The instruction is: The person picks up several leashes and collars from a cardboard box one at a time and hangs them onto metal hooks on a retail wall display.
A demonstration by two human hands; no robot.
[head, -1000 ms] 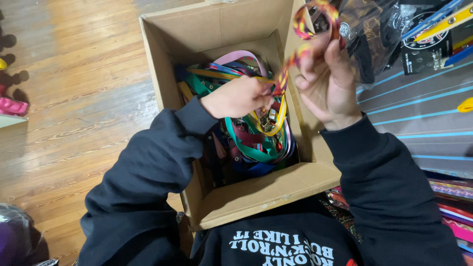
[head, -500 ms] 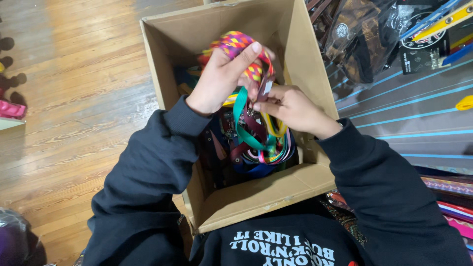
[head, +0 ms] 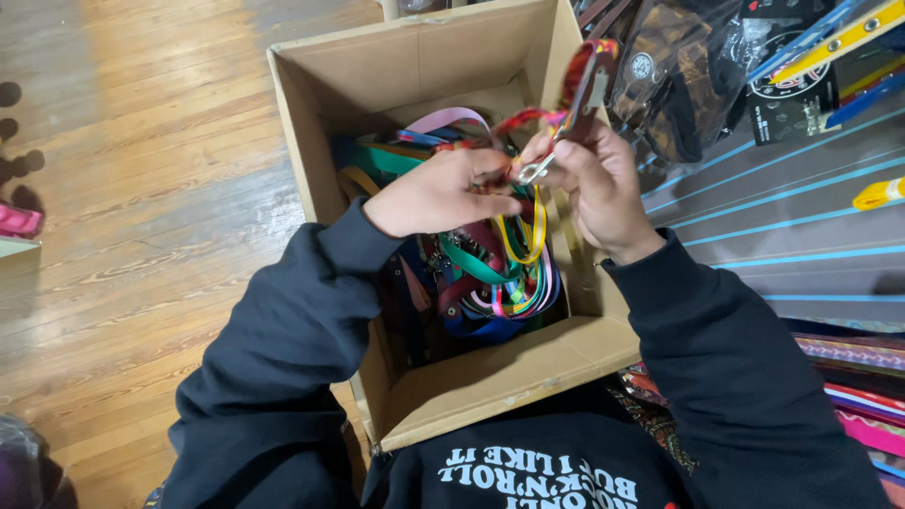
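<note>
Strap (head: 577, 80), red w/ yellow and dark pattern, is being held up over the far right corner of the cardboard box (head: 320, 132). Box is sitting open on the wooden floor (head: 141, 188), its near flap partly hiding under the person's dark sweatshirt, its far edge getting cut off at the top of the view. Inside, a heap of straps (head: 490, 273) is lying tangled: green, yellow, pink, blue, maroon; can't separate one from another, and the lower layers are sinking into shadow. To the right, a striped grey-and-blue surface (head: 801, 226) is carrying bagged goods (head: 688, 85), only partly in view, contents hard to make out through the glare.

Both hands are working close together above the box, nearly touching. Right hand (head: 603, 184) is gripping the strap, fingers closed round it, the strap's upper loop rising past the box wall; how far it runs is unclear since the hand is covering the lower part. Left hand (head: 438, 193) is curling its fingers inward toward the metal clip (head: 534, 171), thumb and fingertips pressing at or just beside it; can't tell whether it's actually pinching the clip or the strap next to it. Clip itself is sitting between the two hands, small, silvery, half covered by fingers.
</note>
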